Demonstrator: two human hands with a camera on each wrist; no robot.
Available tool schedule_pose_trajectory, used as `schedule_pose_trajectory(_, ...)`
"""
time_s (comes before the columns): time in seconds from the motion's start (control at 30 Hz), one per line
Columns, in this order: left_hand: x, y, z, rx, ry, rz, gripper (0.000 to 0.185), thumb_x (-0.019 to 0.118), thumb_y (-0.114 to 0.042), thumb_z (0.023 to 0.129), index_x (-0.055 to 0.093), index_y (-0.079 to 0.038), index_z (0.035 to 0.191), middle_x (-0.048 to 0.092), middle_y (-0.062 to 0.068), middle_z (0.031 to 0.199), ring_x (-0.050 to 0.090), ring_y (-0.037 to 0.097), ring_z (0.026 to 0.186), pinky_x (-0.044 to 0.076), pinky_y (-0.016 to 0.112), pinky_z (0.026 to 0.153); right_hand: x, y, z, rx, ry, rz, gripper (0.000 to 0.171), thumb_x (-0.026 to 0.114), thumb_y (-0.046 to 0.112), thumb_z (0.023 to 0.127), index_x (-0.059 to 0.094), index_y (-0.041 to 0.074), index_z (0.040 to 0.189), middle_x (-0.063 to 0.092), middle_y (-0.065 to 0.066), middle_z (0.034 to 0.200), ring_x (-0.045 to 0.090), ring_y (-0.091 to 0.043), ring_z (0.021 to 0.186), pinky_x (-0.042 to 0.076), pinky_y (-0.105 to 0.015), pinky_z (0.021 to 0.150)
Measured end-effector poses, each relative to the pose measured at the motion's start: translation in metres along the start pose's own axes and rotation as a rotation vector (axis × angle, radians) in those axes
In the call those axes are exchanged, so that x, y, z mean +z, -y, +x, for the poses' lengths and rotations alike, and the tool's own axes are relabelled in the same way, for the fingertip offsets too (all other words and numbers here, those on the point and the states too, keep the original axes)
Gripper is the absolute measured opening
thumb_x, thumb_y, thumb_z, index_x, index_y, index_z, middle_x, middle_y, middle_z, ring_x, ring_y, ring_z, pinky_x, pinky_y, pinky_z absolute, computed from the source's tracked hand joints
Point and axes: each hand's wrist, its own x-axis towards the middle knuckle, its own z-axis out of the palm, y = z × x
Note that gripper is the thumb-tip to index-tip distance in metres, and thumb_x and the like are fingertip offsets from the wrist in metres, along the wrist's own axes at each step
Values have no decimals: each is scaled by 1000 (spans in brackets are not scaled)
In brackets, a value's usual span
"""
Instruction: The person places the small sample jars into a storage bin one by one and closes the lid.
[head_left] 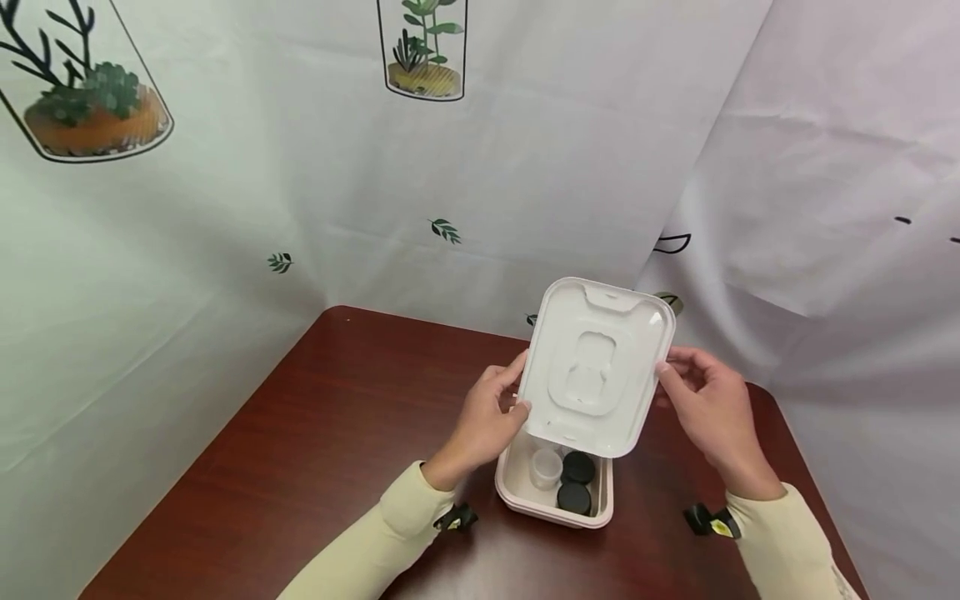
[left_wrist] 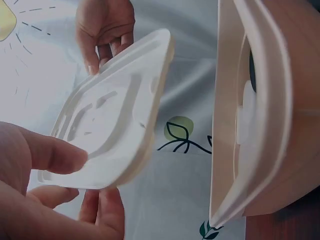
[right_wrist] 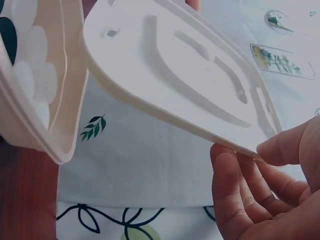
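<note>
A white rectangular lid (head_left: 592,367) with rounded corners is held up and tilted over the far part of an open box (head_left: 555,515). My left hand (head_left: 487,417) pinches the lid's left edge, thumb on the near face and fingers behind. At the lid's right edge, my right hand (head_left: 711,408) pinches it between thumb and fingers. Inside the pale box stand a clear small container (head_left: 546,468) and two black-capped ones (head_left: 576,497). The lid hides the box's far end. In the right wrist view, several whitish round shapes (right_wrist: 40,75) show inside the box.
The dark red-brown table (head_left: 360,417) carries the box near its right side. White cloth (head_left: 525,167) with printed plants hangs behind the table and along both sides. Dark straps (head_left: 456,518) sit at both wrists, by the cream sleeves.
</note>
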Motion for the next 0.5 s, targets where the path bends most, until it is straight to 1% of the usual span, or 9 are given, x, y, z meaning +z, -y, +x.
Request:
schedule_pose_trajectory(0.13, -3, -3, 2, -13, -10, 48, 72, 67, -4, 95, 43, -15, 162, 59, 15, 125, 62, 20, 98, 56, 30, 85, 4, 4, 2, -33, -14, 16, 29, 69, 15, 102, 70, -2, 126, 74, 5, 90, 74, -5, 68, 62, -23, 66)
schedule_pose_trajectory(0.2, -3, -5, 3, -17, -12, 67, 72, 68, -8, 96, 41, -14, 162, 58, 16, 128, 62, 20, 97, 56, 35, 86, 6, 6, 3, -45, -20, 25, 29, 69, 14, 102, 70, -2, 126, 74, 2, 92, 74, -3, 69, 62, -22, 66)
schedule_pose_trajectory(0.37, -4, -9, 5, -47, 7, 88, 71, 66, -20, 101, 35, -13, 164, 56, 17, 136, 63, 24, 107, 56, 42, 93, 7, 10, 2, -59, -32, 6, 28, 69, 14, 102, 71, -1, 125, 75, -10, 99, 73, 3, 71, 61, -18, 67)
schedule_pose_trajectory(0.5, -4, -12, 6, -83, 22, 83, 69, 62, -28, 105, 32, -17, 166, 55, 15, 144, 61, 27, 120, 53, 45, 99, 6, 13, 1, -56, -37, -10, 25, 69, 15, 102, 72, 0, 123, 75, -16, 103, 72, 5, 71, 60, -17, 67)
